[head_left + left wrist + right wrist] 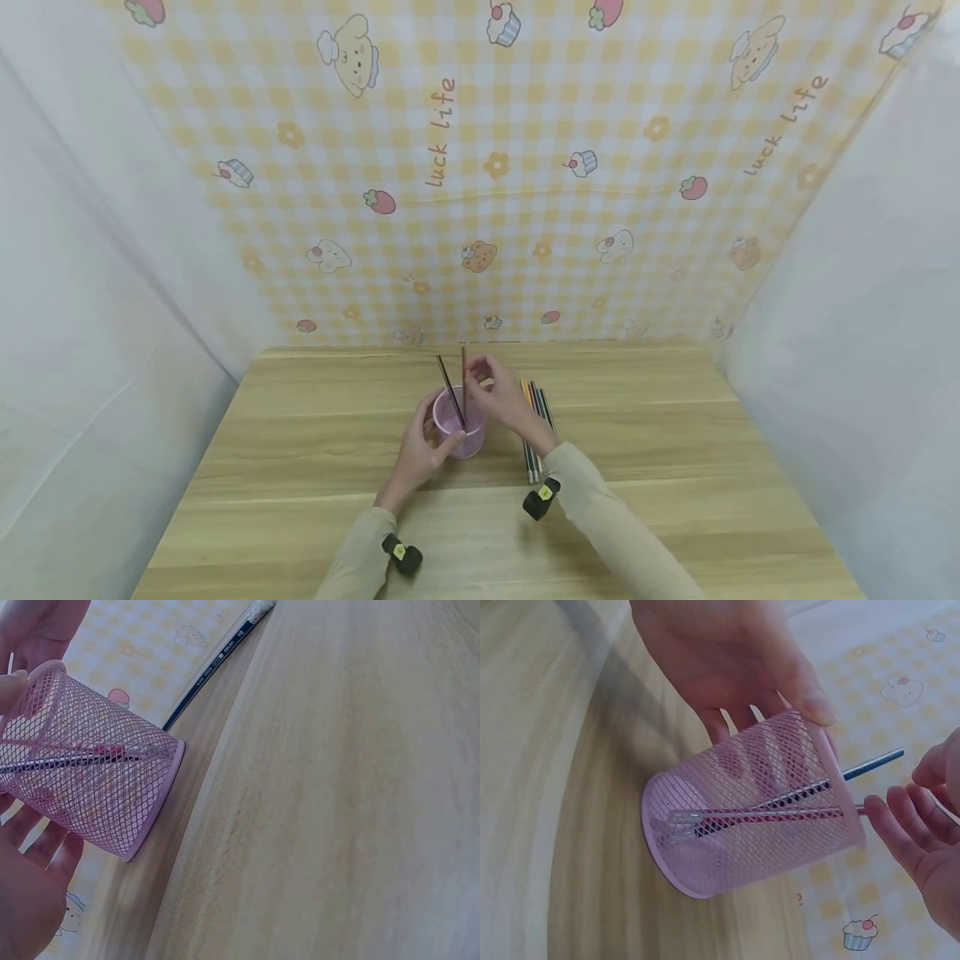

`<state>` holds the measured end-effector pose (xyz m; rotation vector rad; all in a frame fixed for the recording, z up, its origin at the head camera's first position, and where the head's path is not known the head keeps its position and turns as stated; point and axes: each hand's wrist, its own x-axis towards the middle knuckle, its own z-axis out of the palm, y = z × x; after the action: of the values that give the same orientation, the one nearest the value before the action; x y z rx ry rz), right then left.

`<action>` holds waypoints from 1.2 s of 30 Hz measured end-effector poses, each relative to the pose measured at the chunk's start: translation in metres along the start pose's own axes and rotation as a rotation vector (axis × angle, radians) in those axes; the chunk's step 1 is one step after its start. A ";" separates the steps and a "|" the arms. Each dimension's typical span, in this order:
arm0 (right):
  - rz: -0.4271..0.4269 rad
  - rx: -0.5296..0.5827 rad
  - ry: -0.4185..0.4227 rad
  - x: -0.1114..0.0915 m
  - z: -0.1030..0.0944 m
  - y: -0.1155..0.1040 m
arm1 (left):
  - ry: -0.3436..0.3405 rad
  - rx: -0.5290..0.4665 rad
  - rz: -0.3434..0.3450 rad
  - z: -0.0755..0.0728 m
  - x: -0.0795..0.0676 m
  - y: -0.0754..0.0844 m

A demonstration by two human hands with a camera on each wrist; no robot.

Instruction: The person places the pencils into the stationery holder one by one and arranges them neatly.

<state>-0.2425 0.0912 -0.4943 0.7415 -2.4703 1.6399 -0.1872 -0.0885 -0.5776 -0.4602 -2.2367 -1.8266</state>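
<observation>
A pink mesh pencil cup (467, 446) stands on the table, and my left hand (417, 454) grips it from the left, thumb over the near rim. In the right wrist view the left fingers (739, 769) wrap the far side of the cup. Inside, a dark pencil (450, 387) leans left. A reddish-brown pencil (464, 360) stands nearly upright, its lower end down by the cup's base. My right hand (498, 396) pinches this pencil above the rim; its fingertips (875, 814) partly hide the shaft.
Several pencils (532, 467) lie side by side on the wooden table (300, 467), right of the cup and partly under my right forearm. A checked cloth (495, 208) hangs behind the table's back edge, with white sheets (847, 275) along the sides.
</observation>
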 end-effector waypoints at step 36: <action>0.104 -0.128 0.227 -0.002 -0.103 0.032 | -0.019 -0.023 -0.002 -0.002 -0.003 0.001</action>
<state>-0.2742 0.1933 -0.4792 0.3943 -2.4572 1.4859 -0.1844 -0.0907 -0.5775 -0.4815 -2.2318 -1.8585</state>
